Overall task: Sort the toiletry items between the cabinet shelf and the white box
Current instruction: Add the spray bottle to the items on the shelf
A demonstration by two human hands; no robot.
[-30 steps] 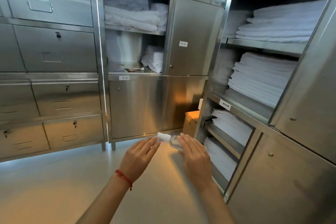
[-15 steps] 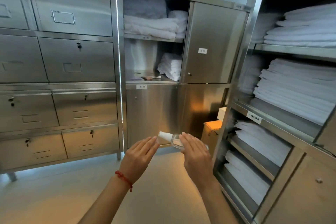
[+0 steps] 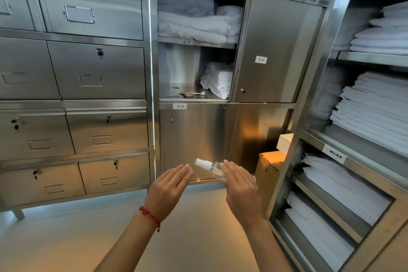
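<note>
Far left: steel drawers (image 3: 95, 77), the leftmost column cut off by the frame edge, label holders blank or unreadable. Small keys hanging from several locks.

Centre: open steel cabinet (image 3: 276, 51) with stacked white and grey towels (image 3: 194, 24) on the top shelf, a smaller pile of folded cloths (image 3: 218, 79) on the shelf (image 3: 189, 96) below. On that lower shelf, a few small flat items (image 3: 187, 94), pinkish and pale, too small and blurred to identify. Paper tags on the shelf edges and door, print not legible.

Low in the middle: left hand (image 3: 167, 190) with a red string bracelet (image 3: 150, 216) at the wrist, fingers straight and together, holding nothing, just beside the bottle's white cap. Right hand (image 3: 240, 187) seen from the back, fingers extended over a clear spray bottle (image 3: 210, 168); bottle tilted, cap pointing up-left, lower body hidden behind the hand. Grip underneath not visible, so cannot tell how the thumb or palm holds it.

Right of the hands: brown carton (image 3: 269, 161) on the floor, partly hidden by the cabinet frame, and a white box (image 3: 284, 142) atop it, only a corner showing.

Far right: open rack (image 3: 344, 150) with folded white linens (image 3: 373, 108), cut off at the frame edge.
</note>
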